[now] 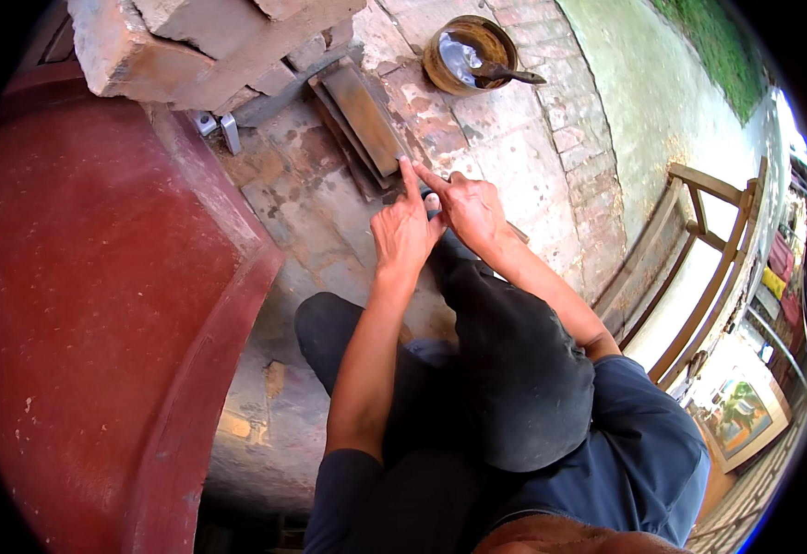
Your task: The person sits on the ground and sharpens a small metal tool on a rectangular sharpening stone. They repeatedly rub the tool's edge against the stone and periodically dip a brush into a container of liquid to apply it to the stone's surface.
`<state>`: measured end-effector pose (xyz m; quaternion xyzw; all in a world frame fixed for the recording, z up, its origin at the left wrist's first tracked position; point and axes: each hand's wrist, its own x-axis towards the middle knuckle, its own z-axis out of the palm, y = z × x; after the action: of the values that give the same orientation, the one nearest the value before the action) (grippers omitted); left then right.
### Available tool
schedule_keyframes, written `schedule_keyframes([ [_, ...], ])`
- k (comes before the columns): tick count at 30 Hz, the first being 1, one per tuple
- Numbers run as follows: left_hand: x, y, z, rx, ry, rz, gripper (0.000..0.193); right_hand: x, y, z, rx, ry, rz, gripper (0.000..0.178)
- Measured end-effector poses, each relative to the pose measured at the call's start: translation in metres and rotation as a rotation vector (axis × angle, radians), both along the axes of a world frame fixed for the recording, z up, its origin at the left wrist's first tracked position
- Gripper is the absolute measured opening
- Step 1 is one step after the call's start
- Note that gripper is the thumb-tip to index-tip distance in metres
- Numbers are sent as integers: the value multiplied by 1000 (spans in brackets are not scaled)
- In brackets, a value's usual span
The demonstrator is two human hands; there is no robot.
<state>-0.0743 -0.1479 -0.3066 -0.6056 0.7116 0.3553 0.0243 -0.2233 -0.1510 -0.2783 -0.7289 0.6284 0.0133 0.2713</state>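
A long, wet-looking brown slab point(361, 111), like a sharpening stone, lies tilted on a dark base point(334, 125) on the brick floor. At its near end the two index fingertips meet almost side by side. My left hand point(398, 233) comes from below, index stretched forward, the other fingers curled in. From the right reaches my right hand point(473, 210), its index also extended and the rest bent under. Whatever small piece may be pinched there is hidden by the fingers. A toe of my foot point(433, 201) shows between the hands.
Beyond the slab to the right stands a round bowl point(435, 66) of cloudy liquid with a dark-handled brush point(517, 77) in it. Stacked bricks point(159, 69) rise at the far left, above a red-painted surface point(99, 277). A wooden frame point(699, 249) stands at right.
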Motion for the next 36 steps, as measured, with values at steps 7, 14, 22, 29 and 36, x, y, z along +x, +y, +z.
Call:
schedule_keyframes([
  [7, -11, -9, -6, 29, -66, 80, 105, 3, -4, -18, -97, 4, 24, 82],
  [14, -1, -26, -6, -52, 30, 148, 96, 10, -17, -17, -119, 18, 22, 71],
  [22, -8, -8, -8, -15, 22, 153, 100, 5, -8, -16, -164, 2, 19, 74],
  [29, -13, 8, 0, 133, -10, 114, 109, -4, 10, -15, -50, 82, 59, 83],
  [36, -7, -9, -3, 50, 12, 152, 103, 4, -13, -10, -49, -64, 21, 75],
])
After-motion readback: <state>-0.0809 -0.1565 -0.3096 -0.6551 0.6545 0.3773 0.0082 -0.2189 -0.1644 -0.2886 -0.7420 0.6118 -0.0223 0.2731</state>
